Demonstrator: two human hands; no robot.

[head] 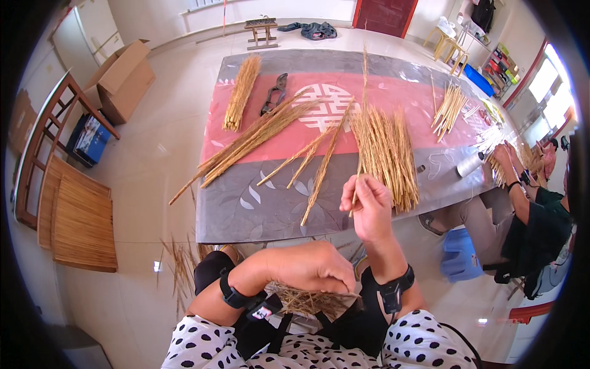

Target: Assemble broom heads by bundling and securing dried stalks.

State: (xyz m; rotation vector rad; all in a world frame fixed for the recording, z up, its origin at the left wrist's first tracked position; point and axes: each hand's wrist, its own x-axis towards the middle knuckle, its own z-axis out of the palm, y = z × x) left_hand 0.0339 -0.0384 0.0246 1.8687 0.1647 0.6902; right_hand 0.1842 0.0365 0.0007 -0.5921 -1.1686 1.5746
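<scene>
My right hand [371, 203] is raised at the near table edge, pinching one long dried grass stalk [365, 83] upright between thumb and fingers. Just behind it lies a thick row of dried stalks [385, 157], seed heads pointing away. Low over my lap, my left hand [318, 268] has its back to the camera and its fingers curled down by a heap of dry stalk scraps [304, 300]. Its fingertips are partly hidden, so whether it grips anything is unclear. Loose thin stalks [328, 170] and a longer bundle [267, 138] lie to the left.
Pruning shears [275, 94] and another stalk bundle [243, 92] lie on the patterned, plastic-covered table [239, 203]. A thread spool [470, 164] stands right, near a co-worker's hands [502, 157] and cut stalks [449, 110]. A blue stool [460, 256] and fallen stalks [179, 267] are below.
</scene>
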